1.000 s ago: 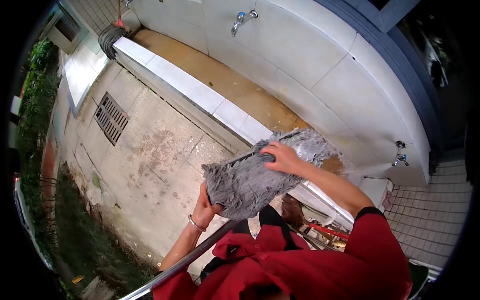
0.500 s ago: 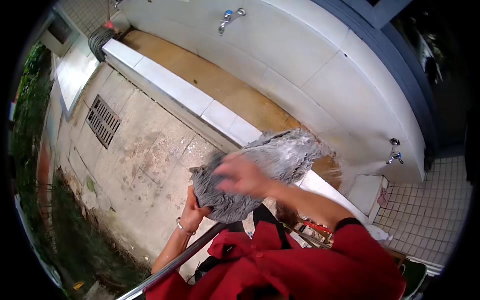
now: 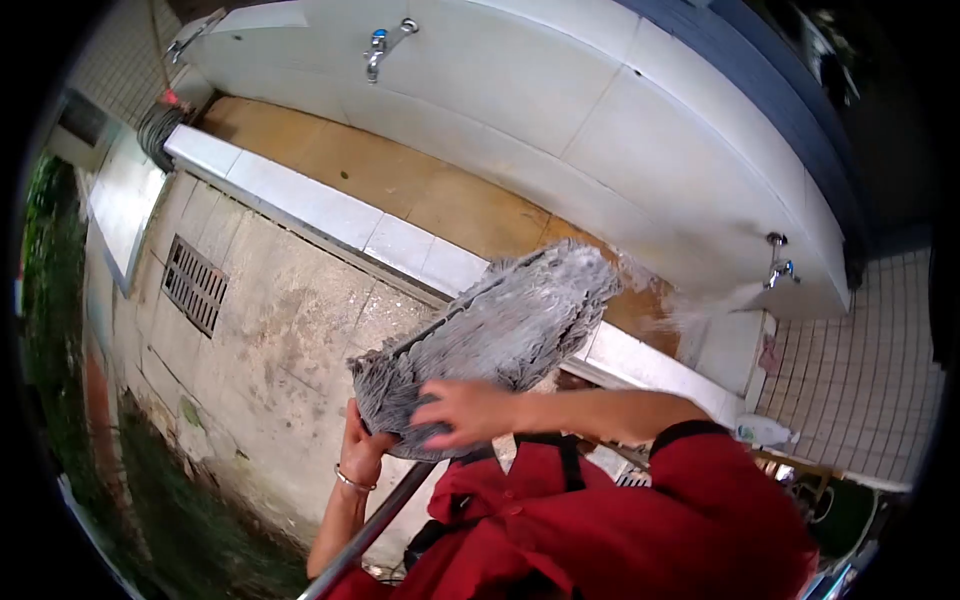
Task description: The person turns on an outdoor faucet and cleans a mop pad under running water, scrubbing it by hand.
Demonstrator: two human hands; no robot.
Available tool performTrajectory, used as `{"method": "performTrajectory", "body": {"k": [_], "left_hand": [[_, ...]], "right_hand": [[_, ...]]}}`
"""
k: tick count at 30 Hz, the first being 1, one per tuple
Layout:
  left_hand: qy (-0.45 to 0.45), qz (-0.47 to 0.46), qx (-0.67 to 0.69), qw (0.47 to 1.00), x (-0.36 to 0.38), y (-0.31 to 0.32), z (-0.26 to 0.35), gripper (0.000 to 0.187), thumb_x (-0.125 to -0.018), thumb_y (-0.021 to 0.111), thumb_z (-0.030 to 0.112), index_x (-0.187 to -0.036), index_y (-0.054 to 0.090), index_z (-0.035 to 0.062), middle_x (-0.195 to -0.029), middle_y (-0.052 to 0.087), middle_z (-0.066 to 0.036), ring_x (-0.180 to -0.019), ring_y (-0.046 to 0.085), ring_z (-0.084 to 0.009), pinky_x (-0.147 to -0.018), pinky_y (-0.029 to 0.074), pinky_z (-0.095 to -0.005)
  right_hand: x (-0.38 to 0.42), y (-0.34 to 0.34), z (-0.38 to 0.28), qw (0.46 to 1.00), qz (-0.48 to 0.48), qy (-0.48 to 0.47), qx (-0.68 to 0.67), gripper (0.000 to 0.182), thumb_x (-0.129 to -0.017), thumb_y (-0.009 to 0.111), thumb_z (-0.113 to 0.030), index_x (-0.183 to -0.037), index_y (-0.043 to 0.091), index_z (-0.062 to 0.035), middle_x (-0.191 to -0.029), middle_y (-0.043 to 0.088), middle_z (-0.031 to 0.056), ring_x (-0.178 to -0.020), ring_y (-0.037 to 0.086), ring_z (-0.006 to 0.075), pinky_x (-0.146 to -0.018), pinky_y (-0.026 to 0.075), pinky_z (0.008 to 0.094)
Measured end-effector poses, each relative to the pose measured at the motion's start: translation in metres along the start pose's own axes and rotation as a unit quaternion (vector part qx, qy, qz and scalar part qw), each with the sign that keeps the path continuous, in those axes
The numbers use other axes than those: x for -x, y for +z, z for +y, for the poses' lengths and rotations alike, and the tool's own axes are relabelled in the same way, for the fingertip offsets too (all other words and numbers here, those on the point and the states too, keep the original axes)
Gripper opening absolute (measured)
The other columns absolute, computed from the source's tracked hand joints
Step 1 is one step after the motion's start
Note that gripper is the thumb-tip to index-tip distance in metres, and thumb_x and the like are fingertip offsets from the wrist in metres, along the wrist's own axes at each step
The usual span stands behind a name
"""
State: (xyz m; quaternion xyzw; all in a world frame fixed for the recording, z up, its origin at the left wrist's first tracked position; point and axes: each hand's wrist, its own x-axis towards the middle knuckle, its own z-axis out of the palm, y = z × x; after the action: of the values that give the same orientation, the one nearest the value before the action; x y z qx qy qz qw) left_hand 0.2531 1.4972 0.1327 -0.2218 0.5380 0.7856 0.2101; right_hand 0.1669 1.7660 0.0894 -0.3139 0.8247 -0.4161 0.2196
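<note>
A grey flat mop head (image 3: 520, 320), shaggy and wet-looking, lies tilted in front of me with its far end over the tiled trough ledge. Its metal pole (image 3: 385, 520) runs down past my left forearm. My left hand (image 3: 362, 448) grips the near left end of the mop, thumb on top of the strands and the other fingers mostly hidden beneath. Resting on the strands near that same end, my right hand (image 3: 465, 412) has its fingers apart, slightly blurred.
Beyond the mop runs a trough with a brown floor (image 3: 400, 200) and a white tiled ledge (image 3: 310, 205). Water sprays from the right tap (image 3: 778, 268); another tap (image 3: 380, 50) is on the wall. A floor drain grate (image 3: 195, 285) lies left. A white bottle (image 3: 765, 430) stands right.
The mop's near end and both hands have shifted slightly down and left in view. My right hand has moved lower across the strands, exposing more of the mop's top. The camera view has turned.
</note>
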Motion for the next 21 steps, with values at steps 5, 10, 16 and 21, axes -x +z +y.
{"method": "performTrajectory", "body": {"k": [5,10,16,21], "left_hand": [[0.010,0.047,-0.022,0.999,-0.004,0.004,-0.006,0.060,-0.053,0.045,-0.010,-0.111,0.040,0.0030,-0.104,0.051,-0.006,-0.098,0.049,-0.0189,-0.088,0.036,-0.0278],[-0.014,0.065,0.009,0.998,-0.001,0.006,-0.008,0.057,-0.057,0.044,-0.010,-0.111,0.038,0.0061,-0.104,0.050,-0.006,-0.097,0.048,-0.0169,-0.081,0.040,-0.0257],[-0.035,0.004,-0.015,0.999,0.003,0.006,0.005,0.055,-0.061,0.044,-0.010,-0.113,0.035,0.0084,-0.098,0.051,-0.008,-0.070,0.057,-0.0192,-0.046,0.048,-0.0265],[-0.066,0.024,-0.025,0.997,0.000,0.000,-0.001,0.056,-0.061,0.043,-0.011,-0.112,0.036,0.0092,-0.098,0.051,-0.008,-0.070,0.057,-0.0198,-0.041,0.047,-0.0268]], "right_hand": [[0.069,-0.086,0.072,0.943,-0.063,0.265,0.189,0.039,-0.074,0.060,-0.042,-0.100,0.059,-0.0130,-0.093,0.052,0.0110,-0.085,0.054,0.0275,-0.070,0.045,0.0365],[0.026,-0.048,0.005,0.993,0.079,0.066,0.061,0.036,-0.073,0.063,-0.041,-0.098,0.060,-0.0145,-0.094,0.052,0.0113,-0.088,0.052,0.0282,-0.074,0.044,0.0363],[0.042,-0.013,0.014,0.997,-0.019,-0.033,0.065,0.035,-0.075,0.059,-0.043,-0.093,0.060,-0.0132,-0.096,0.053,0.0123,-0.090,0.052,0.0300,-0.074,0.044,0.0373],[0.086,-0.081,0.038,0.973,0.019,0.186,0.138,0.032,-0.073,0.064,-0.037,-0.093,0.060,-0.0127,-0.085,0.054,0.0110,-0.087,0.054,0.0292,-0.074,0.045,0.0375]]}}
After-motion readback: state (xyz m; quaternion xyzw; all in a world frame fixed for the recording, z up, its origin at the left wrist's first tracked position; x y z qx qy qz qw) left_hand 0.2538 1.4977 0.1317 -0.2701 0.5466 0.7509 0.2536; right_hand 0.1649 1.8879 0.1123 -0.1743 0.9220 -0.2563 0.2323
